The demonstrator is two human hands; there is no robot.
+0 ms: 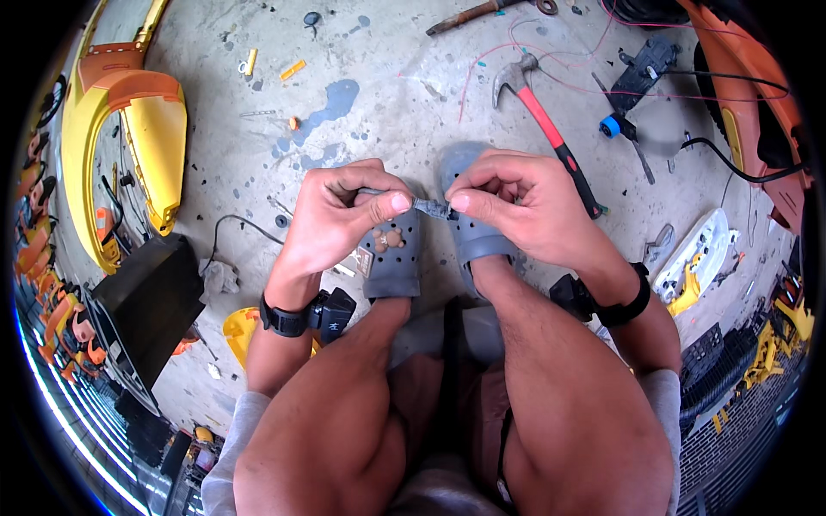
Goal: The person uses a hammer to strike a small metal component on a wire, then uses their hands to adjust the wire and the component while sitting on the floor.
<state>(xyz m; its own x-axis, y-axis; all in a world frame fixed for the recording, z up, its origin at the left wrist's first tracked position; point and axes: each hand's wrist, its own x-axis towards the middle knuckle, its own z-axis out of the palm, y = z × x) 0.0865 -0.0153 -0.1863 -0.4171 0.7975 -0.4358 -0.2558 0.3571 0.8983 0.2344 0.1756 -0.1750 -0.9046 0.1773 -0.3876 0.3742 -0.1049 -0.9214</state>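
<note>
Between my two hands, above my clogs, stretches a short dark grey strip [430, 208] with a ragged, twisted look; its exact kind is unclear. My left hand [334, 215] pinches one end between thumb and curled fingers. The other end is pinched by my right hand [527, 199], its thumb pointing toward the left one. Below the hands are my grey clogs [478, 242], the left one carrying a small brown bear charm [387, 238]. A claw hammer [544, 120] with a red and black handle lies on the floor just beyond my right hand.
Yellow plastic body panels [159, 146] and a black panel [151, 301] lie at left. At right are an orange panel [757, 95], a black mechanical part [645, 69], cables and a white shell [695, 258]. Small yellow pieces [292, 70] and wet stains dot the concrete floor [379, 112].
</note>
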